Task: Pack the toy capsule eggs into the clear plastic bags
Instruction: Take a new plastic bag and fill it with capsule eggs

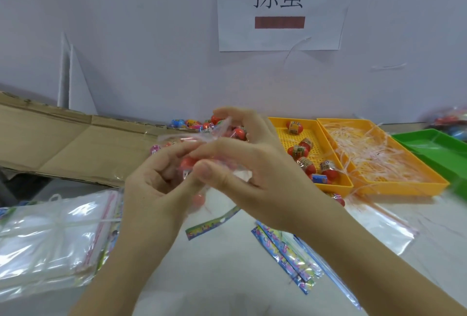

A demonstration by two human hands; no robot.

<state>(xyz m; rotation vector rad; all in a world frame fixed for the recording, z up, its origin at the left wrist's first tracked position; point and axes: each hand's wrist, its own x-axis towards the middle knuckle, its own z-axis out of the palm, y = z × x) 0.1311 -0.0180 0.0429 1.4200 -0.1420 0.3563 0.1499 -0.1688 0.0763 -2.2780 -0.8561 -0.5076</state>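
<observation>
Both hands work at centre, above the bench [227, 277]. The left hand [151, 184] has its fingers [174, 154] curled round the lower part of a clear bag [184, 138]. The right hand [252, 171] pinches the same bag between thumb and forefinger, its other fingers bent over the bag's upper end. Inside the bag, a red egg [188, 162] sits between the two thumbs — further red eggs show through the plastic nearer the top.

At 8 o'clock lies a bag stack [50, 234]. At 10 o'clock lies flattened cardboard [63, 138]. At 12 o'clock, loose eggs [187, 123] lie just behind the hands, and a paper sign [278, 12] hangs on the wall. At 3 o'clock, a yellow tray [336, 186] holds several eggs; beside it a second yellow tray [404, 188] holds pale strips [374, 154], then comes a green tray [434, 143]. At 5 o'clock — printed cards [283, 252] on the bench.
</observation>
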